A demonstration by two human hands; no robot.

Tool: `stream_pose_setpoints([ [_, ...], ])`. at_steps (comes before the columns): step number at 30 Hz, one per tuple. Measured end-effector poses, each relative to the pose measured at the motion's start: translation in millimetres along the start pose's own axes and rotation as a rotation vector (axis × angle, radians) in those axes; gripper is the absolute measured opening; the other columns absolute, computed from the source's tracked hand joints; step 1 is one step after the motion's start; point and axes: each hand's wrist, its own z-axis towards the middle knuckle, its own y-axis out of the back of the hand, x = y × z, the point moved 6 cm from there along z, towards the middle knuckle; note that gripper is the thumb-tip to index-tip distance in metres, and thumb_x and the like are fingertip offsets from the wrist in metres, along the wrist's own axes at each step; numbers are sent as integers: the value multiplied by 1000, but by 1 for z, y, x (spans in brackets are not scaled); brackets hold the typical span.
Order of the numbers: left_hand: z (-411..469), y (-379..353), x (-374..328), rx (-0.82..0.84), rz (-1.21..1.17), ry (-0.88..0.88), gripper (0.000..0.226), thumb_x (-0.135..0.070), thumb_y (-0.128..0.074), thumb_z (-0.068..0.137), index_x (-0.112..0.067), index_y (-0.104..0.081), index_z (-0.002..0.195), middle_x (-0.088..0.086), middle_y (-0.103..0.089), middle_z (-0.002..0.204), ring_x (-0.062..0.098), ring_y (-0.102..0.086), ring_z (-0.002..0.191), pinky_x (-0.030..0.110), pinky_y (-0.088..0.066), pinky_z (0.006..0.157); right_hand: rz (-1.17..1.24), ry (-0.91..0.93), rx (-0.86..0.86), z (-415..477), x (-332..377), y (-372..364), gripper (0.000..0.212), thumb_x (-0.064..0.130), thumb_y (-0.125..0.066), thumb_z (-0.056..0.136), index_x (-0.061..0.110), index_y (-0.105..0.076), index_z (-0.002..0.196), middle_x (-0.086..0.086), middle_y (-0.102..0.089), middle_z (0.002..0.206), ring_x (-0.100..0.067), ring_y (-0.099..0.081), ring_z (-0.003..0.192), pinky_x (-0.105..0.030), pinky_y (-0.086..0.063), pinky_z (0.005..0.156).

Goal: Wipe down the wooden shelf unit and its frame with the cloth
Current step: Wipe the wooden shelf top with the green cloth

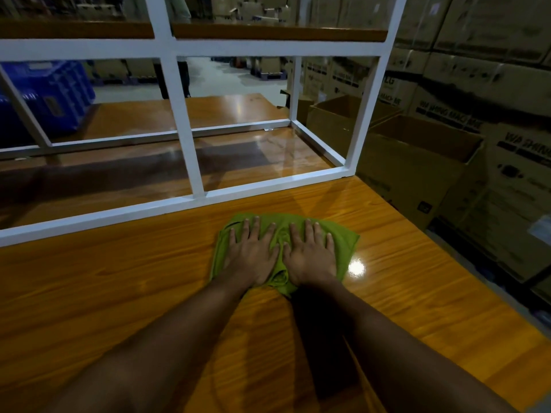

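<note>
A green cloth [343,239] lies bunched on the glossy wooden surface [119,278] in front of me. My left hand [252,254] and my right hand [310,254] rest flat on it side by side, fingers spread and pointing away from me. Just beyond the cloth stands the white metal frame [185,129] of the shelf unit, its bottom rail running across the wood. A wooden shelf board [277,32] sits in the frame higher up.
Open cardboard boxes [417,162] stand to the right below the table edge, with stacked printed cartons [492,70] behind. A blue plastic crate [50,96] sits at the far left behind the frame. A person's legs [185,79] show far back on the floor.
</note>
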Motion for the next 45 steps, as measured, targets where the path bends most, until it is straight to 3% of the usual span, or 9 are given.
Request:
stream_pose_setpoints([
  [14,48,2,18,23,-8,15,56,-48,-13,103,-31,-5,156,4,3,165,26,2,151,51,-2,120,-83,44,11,61,16,-1,64,49,-16,102,20,-8,158,-16,-3,164,-32,2,151,-55,-1,120],
  [30,-34,7,91,21,-30,104,58,-52,-11,102,-32,-5,156,5,3,165,27,3,151,51,0,120,-38,173,44,4,99,-15,61,46,-16,103,20,-7,158,-15,-1,165,-32,3,151,-55,3,120],
  [39,-95,6,55,27,-46,82,59,-49,-12,103,-29,-1,156,7,9,164,29,9,150,51,2,120,-54,184,47,-54,82,-18,59,46,-15,102,28,-6,158,-8,4,165,-23,6,152,-50,1,121],
  [45,-72,6,21,51,-57,23,59,-47,-13,102,-28,0,156,10,12,163,31,12,149,55,4,119,-37,58,25,-41,41,-14,61,51,-21,101,32,-7,157,-7,3,166,-23,4,152,-49,0,121],
])
